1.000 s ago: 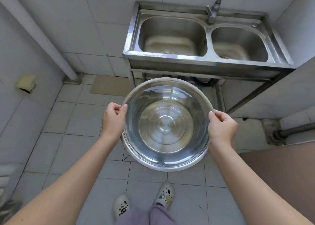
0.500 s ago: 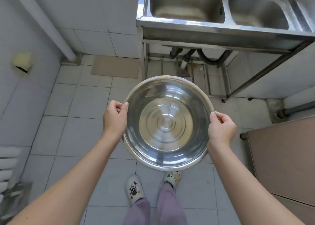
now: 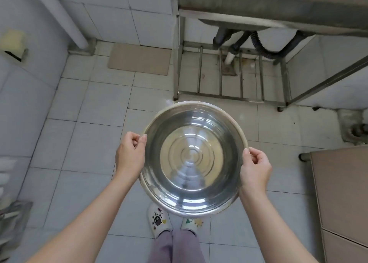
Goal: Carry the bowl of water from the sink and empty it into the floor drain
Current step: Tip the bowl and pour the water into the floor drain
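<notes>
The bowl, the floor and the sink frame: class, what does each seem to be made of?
Bowl: probably polished stainless steel, given its mirror-like reflections and pressed concentric rings.
Floor: pale glazed ceramic tiles, apparently, with dark grout lines and a soft sheen.
Sink frame: brushed, duller steel bars, seemingly.

Bowl carried back from the sink, view tipped to the floor

The sink point(image 3: 278, 5) has slid up from just beyond the left hand point(image 3: 130, 155) and right hand point(image 3: 254, 168) to a strip well past them; its basins and tap are gone. Beyond the fingertips, the stand's floor rails point(image 3: 231, 79) and drain hoses point(image 3: 258, 43) have come into view, and both shoes point(image 3: 159, 219) now show beneath the bowl point(image 3: 194, 159).
</notes>
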A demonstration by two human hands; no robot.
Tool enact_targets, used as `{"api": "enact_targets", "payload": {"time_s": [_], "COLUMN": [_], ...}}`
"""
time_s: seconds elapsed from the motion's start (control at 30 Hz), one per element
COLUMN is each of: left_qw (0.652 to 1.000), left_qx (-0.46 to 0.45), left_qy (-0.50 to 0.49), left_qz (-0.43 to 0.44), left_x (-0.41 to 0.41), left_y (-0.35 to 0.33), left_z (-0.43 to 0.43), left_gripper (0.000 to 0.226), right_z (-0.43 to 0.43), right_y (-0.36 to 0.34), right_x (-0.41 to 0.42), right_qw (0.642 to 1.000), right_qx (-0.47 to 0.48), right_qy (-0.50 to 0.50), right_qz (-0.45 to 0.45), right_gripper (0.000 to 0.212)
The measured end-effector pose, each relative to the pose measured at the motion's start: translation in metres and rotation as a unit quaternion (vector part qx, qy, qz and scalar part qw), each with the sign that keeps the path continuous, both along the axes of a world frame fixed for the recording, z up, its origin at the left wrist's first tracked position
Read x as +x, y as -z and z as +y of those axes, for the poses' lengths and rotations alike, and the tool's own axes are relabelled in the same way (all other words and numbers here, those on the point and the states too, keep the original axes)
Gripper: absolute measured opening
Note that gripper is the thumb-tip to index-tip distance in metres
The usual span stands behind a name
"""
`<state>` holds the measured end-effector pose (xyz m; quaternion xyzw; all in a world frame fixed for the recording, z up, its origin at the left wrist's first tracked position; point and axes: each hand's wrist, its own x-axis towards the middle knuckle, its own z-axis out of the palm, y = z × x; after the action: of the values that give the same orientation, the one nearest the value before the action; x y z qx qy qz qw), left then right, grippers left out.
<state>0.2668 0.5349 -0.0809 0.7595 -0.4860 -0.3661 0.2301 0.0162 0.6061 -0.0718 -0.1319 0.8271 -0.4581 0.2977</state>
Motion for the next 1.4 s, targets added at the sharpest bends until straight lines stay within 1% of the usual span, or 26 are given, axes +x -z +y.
{"api": "enact_targets", "payload": {"time_s": [0.07,0.2,0.4,0.5,0.6,0.7,0.77,0.9,1.1,1.2,1.33,1.4], "left_qw": [1.000,0.999,0.997,0.996,0.995,0.992,0.990,0.985,0.979,0.977,0.973,0.972], "left_qx": [0.006,0.026,0.065,0.076,0.084,0.104,0.115,0.140,0.171,0.183,0.202,0.203], "left_qy": [0.005,0.010,0.008,0.010,0.024,0.030,0.033,0.054,0.068,0.074,0.081,0.087], "left_qz": [-0.013,-0.026,-0.033,-0.039,-0.052,-0.062,-0.070,-0.089,-0.085,-0.083,-0.073,-0.073], "left_x": [-0.003,-0.008,-0.007,-0.002,0.005,0.012,0.017,0.023,0.025,0.024,0.021,0.019], "left_y": [0.026,0.075,0.147,0.178,0.208,0.236,0.252,0.276,0.306,0.316,0.331,0.338], "left_z": [0.001,0.006,0.019,0.026,0.033,0.039,0.041,0.040,0.032,0.030,0.025,0.021], "left_gripper": [0.027,0.023,0.021,0.021,0.020,0.020,0.019,0.018,0.018,0.014,0.010,0.009], "right_z": [-0.001,-0.003,-0.002,0.001,0.004,0.005,0.005,0.005,-0.001,-0.005,-0.007,-0.009], "right_y": [0.025,0.069,0.135,0.163,0.193,0.221,0.236,0.255,0.280,0.288,0.305,0.312], "right_x": [-0.004,-0.010,-0.012,-0.008,-0.005,0.000,0.005,0.012,0.013,0.012,0.008,0.006], "right_qw": [1.000,0.999,0.988,0.978,0.970,0.961,0.948,0.926,0.912,0.907,0.900,0.899], "right_qx": [0.003,0.006,0.035,0.053,0.070,0.081,0.088,0.093,0.101,0.114,0.137,0.139], "right_qy": [0.004,0.012,0.043,0.069,0.080,0.098,0.119,0.150,0.173,0.182,0.186,0.185], "right_qz": [-0.006,-0.047,-0.143,-0.191,-0.217,-0.247,-0.281,-0.335,-0.357,-0.363,-0.370,-0.371], "right_gripper": [0.006,0.005,0.004,0.006,0.006,0.012,0.019,0.023,0.024,0.023,0.027,0.025]}}
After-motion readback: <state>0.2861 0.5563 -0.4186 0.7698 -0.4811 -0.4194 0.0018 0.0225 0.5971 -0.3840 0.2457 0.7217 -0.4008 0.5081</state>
